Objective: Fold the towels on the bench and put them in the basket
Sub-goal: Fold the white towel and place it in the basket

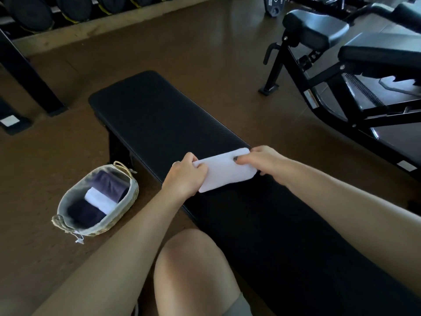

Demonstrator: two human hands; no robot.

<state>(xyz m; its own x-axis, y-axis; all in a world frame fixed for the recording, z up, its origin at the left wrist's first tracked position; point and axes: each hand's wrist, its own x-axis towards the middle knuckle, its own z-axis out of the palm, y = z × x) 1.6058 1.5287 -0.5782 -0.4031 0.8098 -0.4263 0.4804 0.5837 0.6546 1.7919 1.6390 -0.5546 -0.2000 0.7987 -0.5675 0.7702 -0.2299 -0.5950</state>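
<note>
Both hands held the white towel (pixel 225 171): my left hand (pixel 185 176) gripped its near-left end, my right hand (pixel 262 159) pinched its far-right end. It lay folded across the bench (pixel 159 115), long axis crosswise, reaching both edges. I saw bare padding beyond, and the basket (pixel 127 201) stood on the floor to the left.

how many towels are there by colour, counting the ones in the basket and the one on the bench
White towels: 2, one on the bench held by the left hand and right hand (white towel on the bench), one in the basket (white towel in the basket).
Dark purple-blue towels: 2, both in the basket.
Total: 4 towels.
</note>
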